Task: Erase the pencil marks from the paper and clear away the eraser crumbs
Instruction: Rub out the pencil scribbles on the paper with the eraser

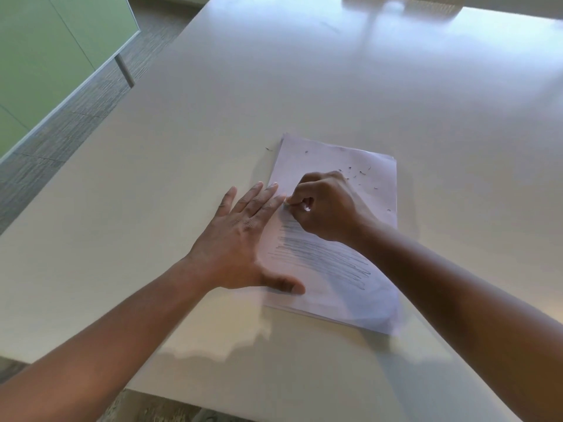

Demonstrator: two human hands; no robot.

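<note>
A thin stack of white paper [359, 303] lies on the table, right of centre. Grey pencil marks [323, 257] run in lines across its middle and lower part. My left hand [243, 239] lies flat with fingers spread, pressing the paper's left edge. My right hand [326, 205] is closed on a small white eraser [287, 204], whose tip touches the paper just above the pencil marks, close to my left fingertips. Dark eraser crumbs [356, 173] are scattered over the upper part of the sheet; one or two crumbs [268, 149] lie on the table beside the top left corner.
The large pale table [213, 117] extends far beyond the paper on all sides; its near edge runs below my forearms. Grey carpet [76, 111] and a green glass partition [39, 56] are at the left.
</note>
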